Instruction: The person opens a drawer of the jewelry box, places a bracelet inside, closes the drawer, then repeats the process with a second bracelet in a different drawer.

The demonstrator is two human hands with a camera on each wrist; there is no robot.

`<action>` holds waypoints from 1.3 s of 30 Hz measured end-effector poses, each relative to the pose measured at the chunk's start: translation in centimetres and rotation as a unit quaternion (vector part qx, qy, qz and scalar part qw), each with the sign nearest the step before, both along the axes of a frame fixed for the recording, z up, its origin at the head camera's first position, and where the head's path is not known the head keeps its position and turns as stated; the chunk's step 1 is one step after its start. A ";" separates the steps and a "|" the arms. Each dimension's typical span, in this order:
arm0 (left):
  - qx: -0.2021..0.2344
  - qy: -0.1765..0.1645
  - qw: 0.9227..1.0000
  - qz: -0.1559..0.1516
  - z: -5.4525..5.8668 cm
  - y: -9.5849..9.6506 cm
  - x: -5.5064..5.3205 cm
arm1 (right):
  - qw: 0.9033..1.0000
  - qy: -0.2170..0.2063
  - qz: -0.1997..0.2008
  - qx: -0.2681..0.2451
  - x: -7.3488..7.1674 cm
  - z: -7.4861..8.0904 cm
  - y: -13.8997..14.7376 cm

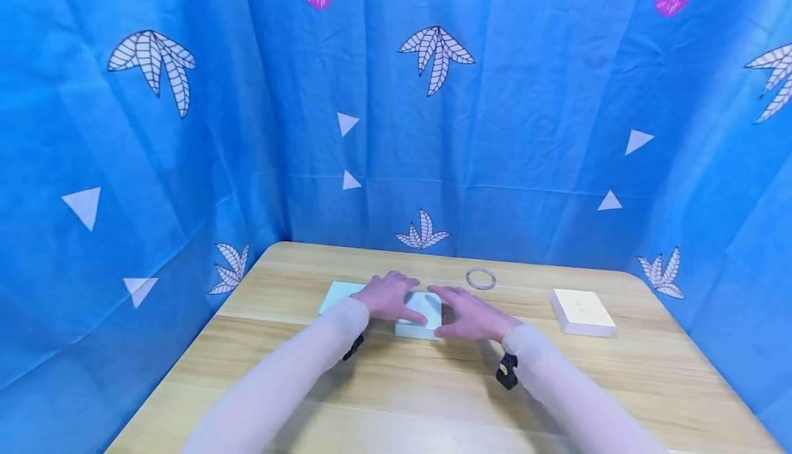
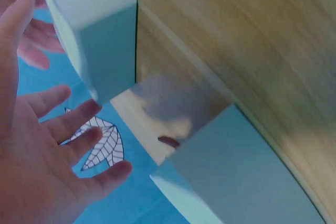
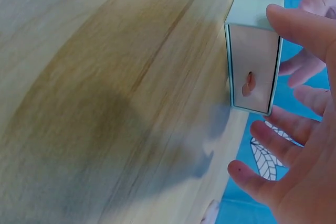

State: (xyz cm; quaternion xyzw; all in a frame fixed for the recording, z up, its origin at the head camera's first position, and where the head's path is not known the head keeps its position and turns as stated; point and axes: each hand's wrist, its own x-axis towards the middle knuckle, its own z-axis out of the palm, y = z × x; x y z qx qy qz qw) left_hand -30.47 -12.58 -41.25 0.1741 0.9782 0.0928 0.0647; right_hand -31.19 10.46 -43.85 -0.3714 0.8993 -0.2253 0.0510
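A pale mint-white drawer box sits on the table between both hands. Its right end, with a small brown pull loop, faces my right hand. My left hand reaches over the box's left part, thumb overlapping its top in the head view; its fingers are spread in the left wrist view. At the right end is my right hand, thumb at the near corner and forefinger at the far corner, the other fingers loosely spread. A second pale mint box lies left, partly hidden by the left hand.
A pale ring-shaped bangle lies near the back of the wooden table. At the right stands a white box with a cream top and small lettering. A blue patterned curtain hangs behind and at both sides.
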 end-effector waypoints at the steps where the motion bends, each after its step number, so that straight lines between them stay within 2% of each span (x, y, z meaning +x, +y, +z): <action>1: 0.000 -0.003 1.000 -0.005 0.1 -0.1 0.0 | 1.000 -0.001 0.000 -0.004 0.0 0.0 0.0; 5: 0.001 -0.015 1.000 -0.021 0.2 -0.3 0.1 | 1.000 -0.008 -0.007 -0.012 0.1 0.0 0.1; 19: 0.003 -0.023 1.000 -0.006 -0.3 -0.3 0.1 | 1.000 0.002 -0.008 -0.024 0.0 -0.4 -0.3; 30: -0.006 -0.019 1.000 -0.010 0.3 -0.7 -0.3 | 0.999 0.016 -0.012 -0.027 -0.3 -0.3 -0.9; 39: -0.014 -0.034 0.999 0.011 0.8 -1.8 -0.3 | 1.000 0.008 -0.008 -0.023 -0.3 0.1 -2.0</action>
